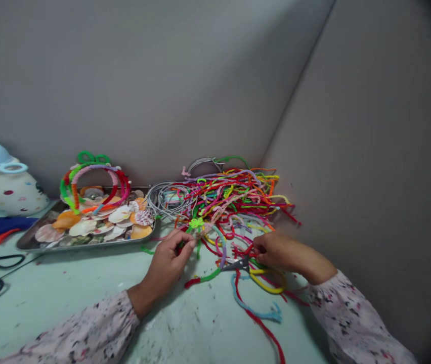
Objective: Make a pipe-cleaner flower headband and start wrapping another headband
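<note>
My left hand [172, 255] pinches a hoop wound with pipe cleaners [223, 253] in green, purple and light blue, with a red end. A bright green pipe-cleaner flower [196, 223] shows just above its fingertips. My right hand [278, 250] is at the front right of the heap of coloured pipe cleaners [234, 194], fingers closed. Red stems lie at its fingertips, but what it grips is hidden. Scissors [240, 265] with yellow handles lie just below this hand. Loose blue [255, 311] and red pipe cleaners [264, 331] trail toward the front.
A metal tray [86, 246] of seashells stands left of the heap, with finished-looking wrapped hoops [97, 172] on top. Coiled silver wire [170, 199] lies between. At far left are a spotted container [10, 189], a blue glue gun [6, 224] and a dark cord [1, 260]. Grey walls close the back and right.
</note>
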Demonstrator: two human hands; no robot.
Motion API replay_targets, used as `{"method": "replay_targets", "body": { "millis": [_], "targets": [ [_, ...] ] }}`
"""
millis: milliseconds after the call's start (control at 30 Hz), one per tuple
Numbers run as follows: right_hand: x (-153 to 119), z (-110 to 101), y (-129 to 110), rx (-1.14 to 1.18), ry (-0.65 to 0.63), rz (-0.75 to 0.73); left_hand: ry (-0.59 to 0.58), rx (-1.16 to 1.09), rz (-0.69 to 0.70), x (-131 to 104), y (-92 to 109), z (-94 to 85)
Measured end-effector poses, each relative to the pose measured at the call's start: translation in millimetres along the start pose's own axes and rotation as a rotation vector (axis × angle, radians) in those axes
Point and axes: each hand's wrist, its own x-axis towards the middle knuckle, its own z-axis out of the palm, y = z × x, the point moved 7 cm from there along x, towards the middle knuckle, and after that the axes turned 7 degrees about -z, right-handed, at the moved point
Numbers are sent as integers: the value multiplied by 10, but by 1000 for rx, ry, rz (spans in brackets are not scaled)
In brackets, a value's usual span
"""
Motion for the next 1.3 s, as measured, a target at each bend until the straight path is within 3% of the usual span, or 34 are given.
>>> {"method": "replay_targets", "body": {
  "millis": [1300],
  "targets": [
    [-24, -45, -58, 3, -14, 16, 1, -8, -11, -7, -34, -7]
  ]
}}
